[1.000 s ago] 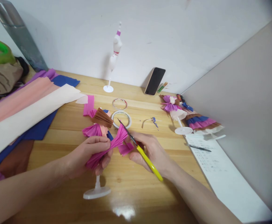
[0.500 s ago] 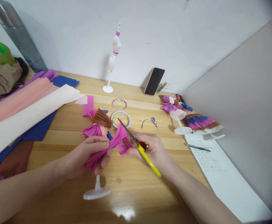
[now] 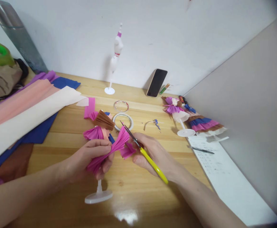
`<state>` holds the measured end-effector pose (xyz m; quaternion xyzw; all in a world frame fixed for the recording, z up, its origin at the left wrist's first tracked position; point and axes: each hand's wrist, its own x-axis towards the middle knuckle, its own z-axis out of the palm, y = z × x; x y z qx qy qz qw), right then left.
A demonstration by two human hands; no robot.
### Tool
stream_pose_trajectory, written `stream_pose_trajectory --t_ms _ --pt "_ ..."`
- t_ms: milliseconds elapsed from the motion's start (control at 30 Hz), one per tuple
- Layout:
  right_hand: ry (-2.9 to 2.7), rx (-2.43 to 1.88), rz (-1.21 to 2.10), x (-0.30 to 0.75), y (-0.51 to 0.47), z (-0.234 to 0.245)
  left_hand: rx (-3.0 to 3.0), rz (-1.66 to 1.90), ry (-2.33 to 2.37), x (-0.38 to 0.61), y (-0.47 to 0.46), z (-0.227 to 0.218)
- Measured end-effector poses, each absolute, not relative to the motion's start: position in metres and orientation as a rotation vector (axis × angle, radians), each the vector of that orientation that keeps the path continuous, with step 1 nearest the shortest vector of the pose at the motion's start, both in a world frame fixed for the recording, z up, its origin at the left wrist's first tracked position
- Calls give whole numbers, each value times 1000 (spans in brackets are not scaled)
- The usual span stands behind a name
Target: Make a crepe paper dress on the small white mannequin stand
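Gathered magenta crepe paper [image 3: 119, 141] is pinched in my left hand [image 3: 87, 158], its pleats fanning out to the upper right. Directly below that hand shows a white stand base [image 3: 98, 197]. My right hand [image 3: 154, 153] grips scissors with a yellow handle [image 3: 154, 165]; their dark blades point up and left, by the fan's outer edge. A smaller magenta paper piece [image 3: 128, 151] lies between the fan and my right thumb; whether it is still joined to the fan I cannot tell. Beyond my left hand are a brown pleated piece [image 3: 103, 120] and more magenta pleats [image 3: 93, 133].
Crepe paper sheets [image 3: 40, 109] cover the left side. At the back stand a white mannequin [image 3: 117, 47] and a phone [image 3: 156, 83]. Tape rolls [image 3: 131, 127] lie mid-table. On the right are paper-dressed figures [image 3: 173, 104], a pen [image 3: 203, 150] and a white sheet [image 3: 233, 186].
My right thumb has come away from the small magenta piece, which hangs slightly lower. The scissors' handle has swung a little down and right. My left hand has barely moved.
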<state>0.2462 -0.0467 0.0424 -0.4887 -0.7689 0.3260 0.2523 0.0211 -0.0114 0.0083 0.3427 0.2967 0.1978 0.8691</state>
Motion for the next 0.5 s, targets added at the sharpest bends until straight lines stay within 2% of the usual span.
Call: stream_pose_trajectory --t_ms 500 --pt "-1913 -1345 883 243 -47 33 735 398 650 21 -13 9"
